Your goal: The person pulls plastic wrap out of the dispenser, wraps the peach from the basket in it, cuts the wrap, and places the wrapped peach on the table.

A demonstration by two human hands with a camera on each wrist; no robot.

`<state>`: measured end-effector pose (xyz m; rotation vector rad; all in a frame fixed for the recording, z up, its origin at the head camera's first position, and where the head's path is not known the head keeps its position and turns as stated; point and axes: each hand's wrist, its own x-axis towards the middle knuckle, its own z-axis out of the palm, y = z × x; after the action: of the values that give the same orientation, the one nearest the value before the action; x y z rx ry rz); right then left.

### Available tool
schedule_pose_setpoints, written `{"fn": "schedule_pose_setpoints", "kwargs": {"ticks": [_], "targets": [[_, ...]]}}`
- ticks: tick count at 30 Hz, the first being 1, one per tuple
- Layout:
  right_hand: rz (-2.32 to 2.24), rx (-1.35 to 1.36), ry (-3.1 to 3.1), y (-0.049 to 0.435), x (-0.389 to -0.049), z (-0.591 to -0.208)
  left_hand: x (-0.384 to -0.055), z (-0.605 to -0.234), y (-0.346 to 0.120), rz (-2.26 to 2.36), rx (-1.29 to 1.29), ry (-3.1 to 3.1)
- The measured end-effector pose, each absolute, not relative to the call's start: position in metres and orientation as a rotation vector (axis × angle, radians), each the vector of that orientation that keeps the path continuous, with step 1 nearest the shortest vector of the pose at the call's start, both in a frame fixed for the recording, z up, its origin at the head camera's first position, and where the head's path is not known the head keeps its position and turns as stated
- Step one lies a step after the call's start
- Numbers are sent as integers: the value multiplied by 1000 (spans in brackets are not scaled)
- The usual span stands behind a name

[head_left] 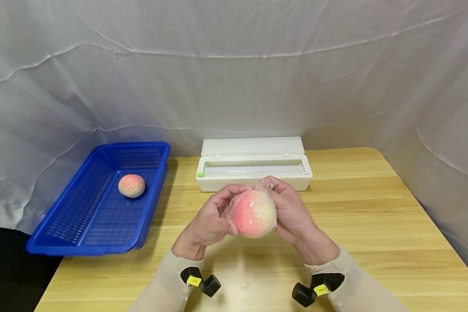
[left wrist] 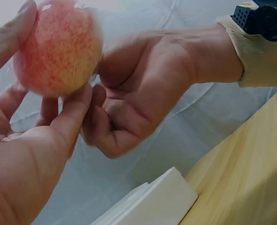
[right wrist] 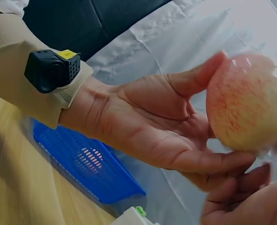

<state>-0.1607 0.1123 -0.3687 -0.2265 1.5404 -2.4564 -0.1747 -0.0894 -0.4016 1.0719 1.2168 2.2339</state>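
Note:
A pink and pale yellow peach (head_left: 255, 214), wrapped in clear, shiny cling film (head_left: 264, 185), is held up above the table in front of the dispenser box. My left hand (head_left: 208, 221) grips the peach from the left side, thumb and fingertips on its surface. At the right side of the fruit, my right hand (head_left: 296, 216) has its fingers curled in and pinches the gathered film. In the left wrist view the right hand (left wrist: 138, 89) sits close against the peach (left wrist: 58, 47), and its fingertips are partly hidden.
A white cling film box (head_left: 253, 183) with its lid raised stands at the back middle, a green slider (head_left: 200, 174) at its left end. On the left, a blue basket (head_left: 82, 250) holds another peach (head_left: 131, 185). Grey cloth (head_left: 234, 95) hangs behind the wooden table (head_left: 374, 216).

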Motion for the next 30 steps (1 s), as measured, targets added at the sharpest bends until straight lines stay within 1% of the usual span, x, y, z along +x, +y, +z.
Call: {"fn": "schedule_pose_setpoints", "kwargs": {"ticks": [8,12,16,20,24,30], "targets": [[-2136,-275,1479,124,-172,-373,-187,-406,-99,2271,1058,1338],[-2122,-271,1515,130,-180,-376,-193,-408,-104,2177,1018,1553],[-2143,-279,1764,131,-186,-380,-193,-406,-103,2075,933,1638],[-2102,-269,2013,126,-187,-383,-185,-404,-87,2067,784,1671],[-2092,-223,2157,116,-184,-389,-178,-405,-63,2163,627,1774],[-2165,-146,2269,104,-182,-395,-173,-415,-46,2223,598,1971]]}}
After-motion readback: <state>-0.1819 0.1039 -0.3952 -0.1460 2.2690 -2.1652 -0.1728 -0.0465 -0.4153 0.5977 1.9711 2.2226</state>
